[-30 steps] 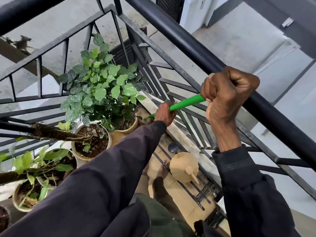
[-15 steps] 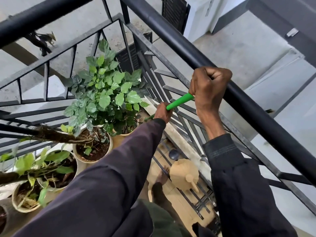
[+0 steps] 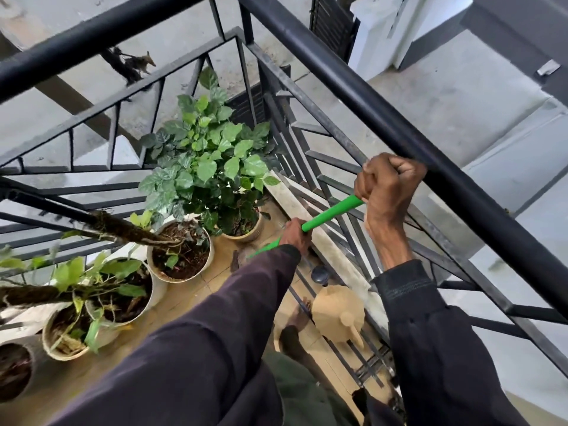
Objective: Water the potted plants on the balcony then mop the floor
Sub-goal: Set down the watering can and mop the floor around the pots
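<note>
A green mop handle [image 3: 330, 214] slants down toward the tiled balcony floor [image 3: 215, 284]. My right hand [image 3: 388, 189] grips its top end, close under the black railing bar. Lower down the shaft, my left hand [image 3: 296, 235] grips it near the corner. The mop head [image 3: 239, 259] shows only as a blurred brown patch on the tiles by the pots, mostly hidden by my left sleeve. A leafy green plant [image 3: 209, 161] fills the corner pot [image 3: 246, 233]. Beside it stands a white pot [image 3: 181, 250] with dark soil. A tan watering can [image 3: 338, 312] sits on the floor by the railing.
Black metal railing [image 3: 399, 130] encloses the corner on two sides, with a pale ledge [image 3: 322, 238] along its base. Several more pots [image 3: 123, 299] line the left side, with mossy stakes leaning over them. My bare foot [image 3: 292, 321] stands beside the watering can. A small dark round object [image 3: 319, 275] lies near the ledge.
Both hands have pushed the handle down and forward toward the corner; my right hand has dropped lower beside the railing bar. The camera has moved closer to the plants.
</note>
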